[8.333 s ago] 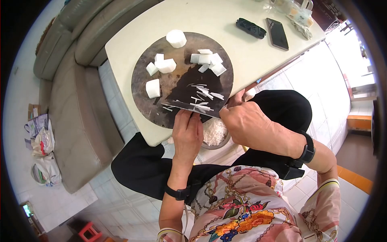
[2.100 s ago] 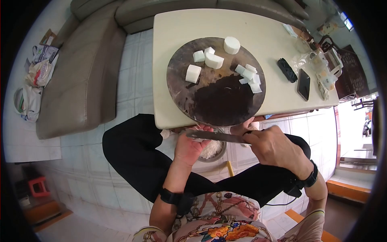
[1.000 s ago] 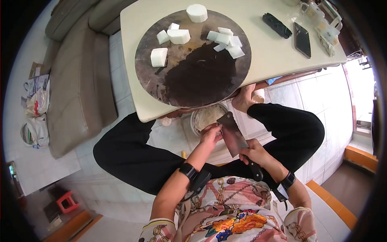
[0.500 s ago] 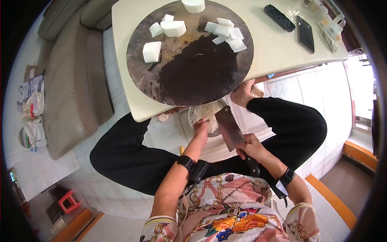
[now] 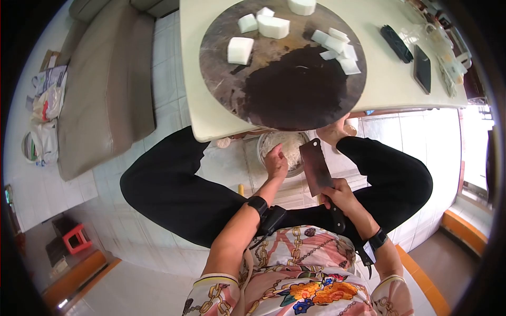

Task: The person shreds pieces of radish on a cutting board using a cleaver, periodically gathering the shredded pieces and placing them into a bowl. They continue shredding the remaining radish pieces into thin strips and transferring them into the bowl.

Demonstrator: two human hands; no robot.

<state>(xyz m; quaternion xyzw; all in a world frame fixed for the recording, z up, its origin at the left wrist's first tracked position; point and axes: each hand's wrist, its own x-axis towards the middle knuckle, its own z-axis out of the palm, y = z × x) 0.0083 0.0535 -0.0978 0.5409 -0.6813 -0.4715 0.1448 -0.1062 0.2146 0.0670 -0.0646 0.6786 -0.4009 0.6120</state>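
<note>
White shreds now lie in the metal bowl on the floor, below the tabletop edge — about eight seconds ago they lay on the round chopping board, whose dark wet patch is now swept bare. The left hand has moved down into the bowl, fingers curled loosely on the shreds. The right hand grips the cleaver handle, blade lifted beside the bowl. Judgement: transfer complete; white chunks on the board remain uncut.
</note>
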